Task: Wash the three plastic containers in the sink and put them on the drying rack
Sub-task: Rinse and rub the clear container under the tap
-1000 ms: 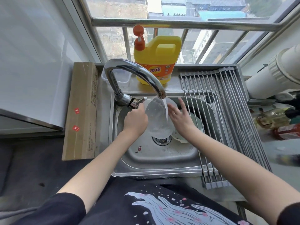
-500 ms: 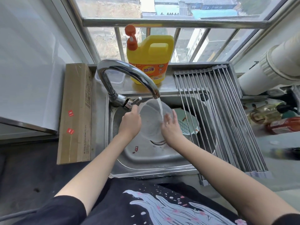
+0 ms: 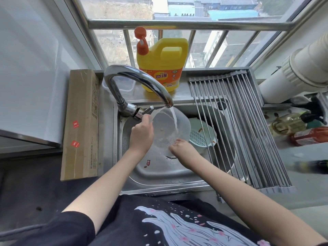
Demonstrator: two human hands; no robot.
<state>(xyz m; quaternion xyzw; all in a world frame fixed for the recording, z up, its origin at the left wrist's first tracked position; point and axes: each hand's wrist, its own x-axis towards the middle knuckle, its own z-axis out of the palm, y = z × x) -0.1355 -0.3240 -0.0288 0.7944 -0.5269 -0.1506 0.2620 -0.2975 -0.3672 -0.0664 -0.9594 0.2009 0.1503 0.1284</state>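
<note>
A translucent plastic container [image 3: 166,128] is held tilted over the steel sink [image 3: 159,174], directly under the running stream from the curved chrome faucet [image 3: 136,82]. Its left rim is gripped by the left hand [image 3: 142,135], fingers curled around the edge, while the right hand [image 3: 182,148] is placed at the lower right rim with fingers bent against the wet plastic; whether it clasps the rim or only rubs it cannot be told. A pale green strainer bowl [image 3: 202,137] with orange smears is seen lying in the sink just right of the container, partly under the roll-up drying rack [image 3: 239,130], which is spread over the right side of the basin. On the ledge behind the faucet a yellow detergent jug [image 3: 163,64] with an orange pump is stood; "KEON" and 2 large Chinese characters are printed on its orange label. A clear lidded box [image 3: 124,84] is set beside it, behind the faucet neck. A long cardboard box [image 3: 79,125] is laid along the left edge of the sink, marked with 2 red stickers and the word "PLUS" in small print. The counter at the left is dark grey. A barred window above gives a view down on rooftops, and a thick white pipe [image 3: 301,68] is seen at the right.
</note>
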